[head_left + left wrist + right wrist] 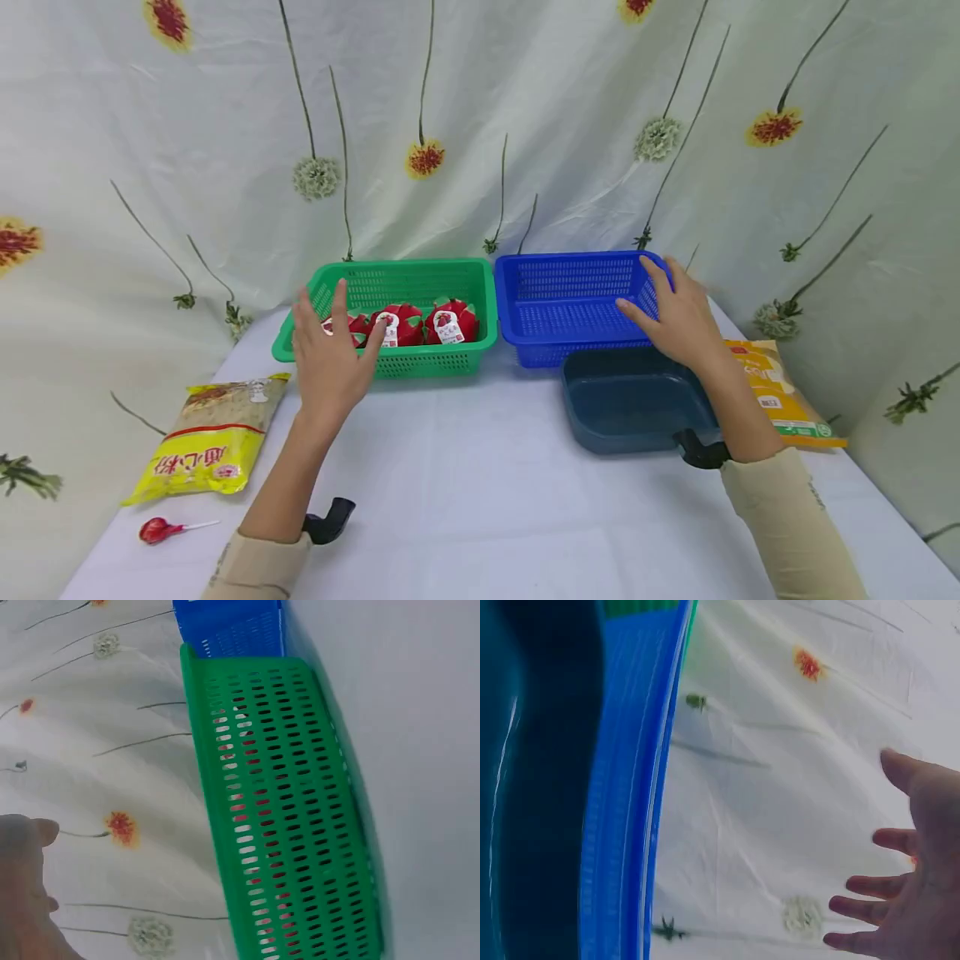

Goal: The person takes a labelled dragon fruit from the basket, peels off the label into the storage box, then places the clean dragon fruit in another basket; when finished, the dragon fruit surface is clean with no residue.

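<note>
My left hand (330,367), fingers spread and holding nothing, is raised in front of the left part of a green basket (412,364). In that basket lie red dragon fruits (407,327) with white labels, one partly hidden by the hand. My right hand (681,325), also spread and holding nothing, hovers over the right end of a blue basket (577,343). Below its wrist is a dark teal tub (630,442), partly covered by the forearm. In the left wrist view the left hand (26,892) shows beside the green basket; the right wrist view shows the right hand's (922,877) fingers apart.
On the left lie a yellow bag of dry food (213,437) and a red lollipop (159,530). An orange packet (776,387) sits at the right edge, behind the right forearm. A flowered curtain (465,100) hangs behind the white table (480,500).
</note>
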The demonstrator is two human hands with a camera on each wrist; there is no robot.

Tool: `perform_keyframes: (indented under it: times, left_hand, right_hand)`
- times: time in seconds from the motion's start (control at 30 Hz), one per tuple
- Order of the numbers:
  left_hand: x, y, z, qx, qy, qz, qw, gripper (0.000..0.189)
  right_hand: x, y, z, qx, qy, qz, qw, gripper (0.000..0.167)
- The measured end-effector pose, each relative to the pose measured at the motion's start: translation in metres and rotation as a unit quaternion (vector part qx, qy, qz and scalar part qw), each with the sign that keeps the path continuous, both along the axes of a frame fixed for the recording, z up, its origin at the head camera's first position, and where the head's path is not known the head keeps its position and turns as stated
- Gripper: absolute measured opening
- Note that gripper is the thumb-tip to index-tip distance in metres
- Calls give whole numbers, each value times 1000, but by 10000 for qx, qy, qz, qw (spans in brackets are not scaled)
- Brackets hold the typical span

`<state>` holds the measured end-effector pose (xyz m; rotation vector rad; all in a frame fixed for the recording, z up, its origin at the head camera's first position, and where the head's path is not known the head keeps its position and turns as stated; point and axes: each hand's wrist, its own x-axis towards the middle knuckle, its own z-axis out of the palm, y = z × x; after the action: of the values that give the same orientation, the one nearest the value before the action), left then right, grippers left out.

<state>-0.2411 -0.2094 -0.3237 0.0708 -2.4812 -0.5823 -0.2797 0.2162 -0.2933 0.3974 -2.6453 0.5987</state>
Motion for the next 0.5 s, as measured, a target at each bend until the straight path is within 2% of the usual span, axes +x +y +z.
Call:
perform_keyframes:
  times: [0.1,0.2,0.27,0.33,0.43,0.5]
  left_hand:
    - [-3,-2,-8,830,387,290,9954,76]
    - [-6,-6,-19,1674,497,903,9805,77]
    - [-9,-8,-28,2393,395,1212,9625,78]
    - [-12,-10,-37,3108,167,1390,9401,80]
    - [-21,-10,-52,4057,194,1213,9057,80]
    - [-28,-10,-62,4429,496,944,8902,79]
  right_hand:
    - [-12,-26,4,-743,329,303,9962,71]
    - [-23,-57,5,-1536,647,648,9839,68]
    - [-31,-81,4,-1980,780,864,9733,68]
    - [-41,-107,1,-2293,828,1075,9638,69]
    - [-56,-147,-7,-2495,725,1378,9558,70]
    - [-65,-171,-15,-2518,605,1583,9528,70]
